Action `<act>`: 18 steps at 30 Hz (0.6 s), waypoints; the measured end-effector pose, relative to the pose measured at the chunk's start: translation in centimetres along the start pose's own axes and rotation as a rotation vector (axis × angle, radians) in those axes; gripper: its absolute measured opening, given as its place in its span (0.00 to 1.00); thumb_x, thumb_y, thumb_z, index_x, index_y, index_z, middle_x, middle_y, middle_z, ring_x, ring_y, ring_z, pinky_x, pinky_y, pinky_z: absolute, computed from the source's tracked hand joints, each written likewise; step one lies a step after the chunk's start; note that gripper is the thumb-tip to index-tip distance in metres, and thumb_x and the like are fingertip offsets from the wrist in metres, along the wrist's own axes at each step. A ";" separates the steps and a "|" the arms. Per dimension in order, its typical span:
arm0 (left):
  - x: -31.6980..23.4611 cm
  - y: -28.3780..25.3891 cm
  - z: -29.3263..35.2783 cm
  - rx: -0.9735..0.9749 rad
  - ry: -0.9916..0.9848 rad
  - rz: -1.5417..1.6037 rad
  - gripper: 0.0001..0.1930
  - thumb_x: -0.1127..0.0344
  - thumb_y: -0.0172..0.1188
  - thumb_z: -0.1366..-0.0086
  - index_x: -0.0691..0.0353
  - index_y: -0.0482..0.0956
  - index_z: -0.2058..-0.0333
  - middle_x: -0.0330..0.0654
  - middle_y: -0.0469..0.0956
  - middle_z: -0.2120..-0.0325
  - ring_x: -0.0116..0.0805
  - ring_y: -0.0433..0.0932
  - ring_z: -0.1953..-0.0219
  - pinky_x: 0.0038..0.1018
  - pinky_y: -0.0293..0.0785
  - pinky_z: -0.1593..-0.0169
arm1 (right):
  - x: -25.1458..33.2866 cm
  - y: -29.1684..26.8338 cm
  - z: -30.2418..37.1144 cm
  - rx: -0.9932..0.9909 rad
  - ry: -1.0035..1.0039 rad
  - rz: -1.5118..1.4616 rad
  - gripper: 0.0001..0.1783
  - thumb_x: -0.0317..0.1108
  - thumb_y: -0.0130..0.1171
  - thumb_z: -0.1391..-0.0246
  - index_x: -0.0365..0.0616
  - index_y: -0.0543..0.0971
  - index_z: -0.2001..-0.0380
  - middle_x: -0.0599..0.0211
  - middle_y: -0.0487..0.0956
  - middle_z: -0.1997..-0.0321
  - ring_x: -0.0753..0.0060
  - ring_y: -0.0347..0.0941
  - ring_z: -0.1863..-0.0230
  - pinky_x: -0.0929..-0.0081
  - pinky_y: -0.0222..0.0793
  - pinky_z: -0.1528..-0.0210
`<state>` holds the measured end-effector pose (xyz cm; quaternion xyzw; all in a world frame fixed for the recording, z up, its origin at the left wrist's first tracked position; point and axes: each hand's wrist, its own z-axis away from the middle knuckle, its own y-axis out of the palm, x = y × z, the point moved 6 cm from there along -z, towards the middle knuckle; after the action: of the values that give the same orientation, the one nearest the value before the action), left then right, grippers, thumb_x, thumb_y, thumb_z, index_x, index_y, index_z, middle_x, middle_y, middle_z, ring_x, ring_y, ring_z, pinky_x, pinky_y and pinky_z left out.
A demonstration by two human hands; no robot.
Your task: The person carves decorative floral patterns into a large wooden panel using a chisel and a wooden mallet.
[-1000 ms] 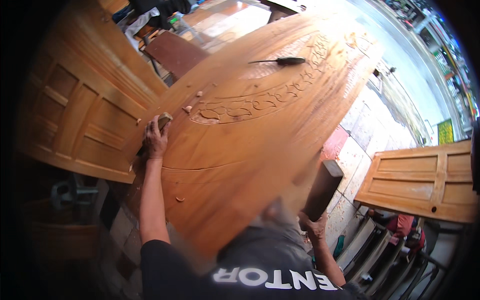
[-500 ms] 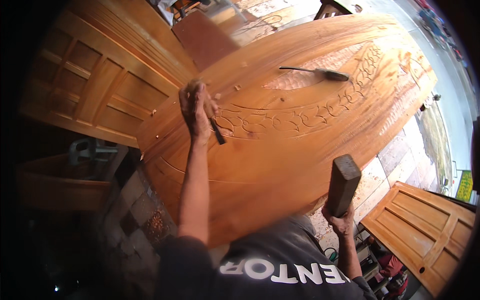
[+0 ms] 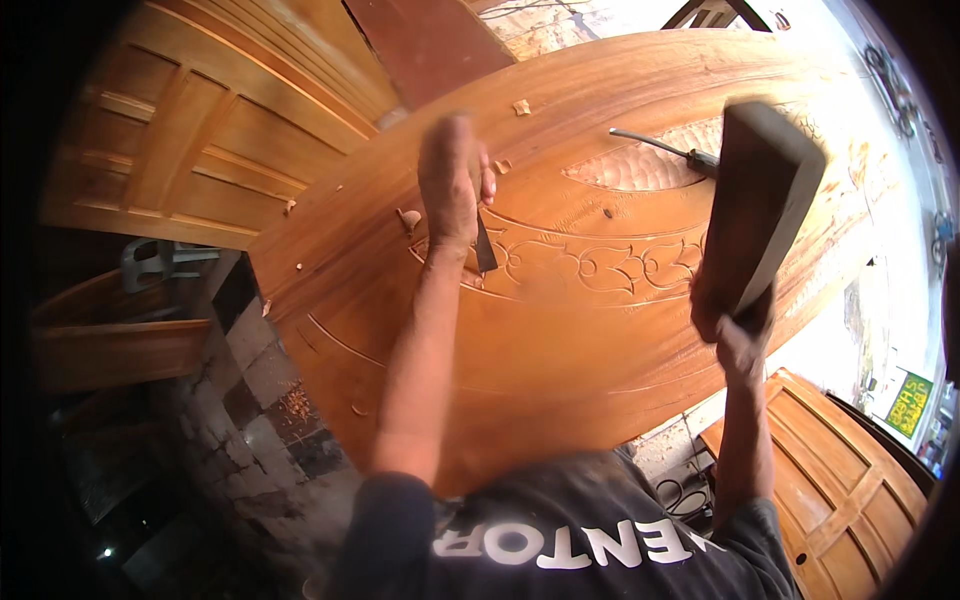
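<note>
My left hand (image 3: pixel 450 200) is closed around a chisel (image 3: pixel 486 252), whose flat dark blade points down at the left end of a carved band. My right hand (image 3: pixel 742 325) grips a heavy block-shaped wooden mallet (image 3: pixel 762 195), raised over the right side of the work. Below both hands lies a large wooden panel (image 3: pixel 560 385) with scrolling leaf outlines cut into it. A second carving tool (image 3: pixel 655 142) with a thin metal shaft rests beside a hollowed, gouge-marked oval (image 3: pixel 635 170). The mallet hides part of that tool's handle and some of the carved band.
Loose wood chips (image 3: pixel 522 107) are scattered on the panel. A panelled door (image 3: pixel 190 130) leans at the left, and another door (image 3: pixel 830 480) is at the lower right. A grey plastic chair (image 3: pixel 150 265) stands by the tiled floor (image 3: pixel 245 340) at left.
My right hand has lifted the mallet up and toward the panel's right side. My left hand, still gripping the chisel, appears farther right in the view, which itself has shifted.
</note>
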<state>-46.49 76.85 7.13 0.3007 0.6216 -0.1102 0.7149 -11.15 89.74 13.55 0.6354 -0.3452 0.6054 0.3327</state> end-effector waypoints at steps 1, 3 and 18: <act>0.2 0.2 0.0 0.002 0.013 0.012 0.23 0.41 0.57 0.21 0.57 0.76 0.50 0.36 0.73 0.76 0.22 0.68 0.85 0.20 0.61 0.84 | 1.1 1.6 -2.7 0.057 -0.069 -0.118 0.38 0.35 0.74 0.46 0.31 0.68 0.38 0.60 0.80 0.63 0.77 0.74 0.71 0.74 0.68 0.73; 0.3 0.8 -0.1 0.007 0.068 0.010 0.22 0.42 0.59 0.21 0.57 0.76 0.50 0.36 0.73 0.76 0.22 0.67 0.86 0.20 0.61 0.84 | 3.2 3.6 -8.1 0.014 -0.078 -0.079 0.38 0.35 0.76 0.46 0.31 0.68 0.38 0.60 0.81 0.65 0.76 0.76 0.73 0.74 0.70 0.73; 1.8 1.0 0.3 0.021 -0.097 0.043 0.18 0.48 0.63 0.22 0.58 0.74 0.59 0.33 0.70 0.80 0.19 0.64 0.88 0.20 0.57 0.85 | 2.3 16.1 -24.0 0.366 -0.197 0.632 0.33 0.37 0.74 0.43 0.41 0.77 0.37 0.55 0.87 0.59 0.65 0.84 0.61 0.64 0.81 0.54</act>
<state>-45.31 77.88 5.68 0.3156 0.5784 -0.1157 0.7433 -37.60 101.09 17.03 0.6017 -0.4407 0.6657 -0.0244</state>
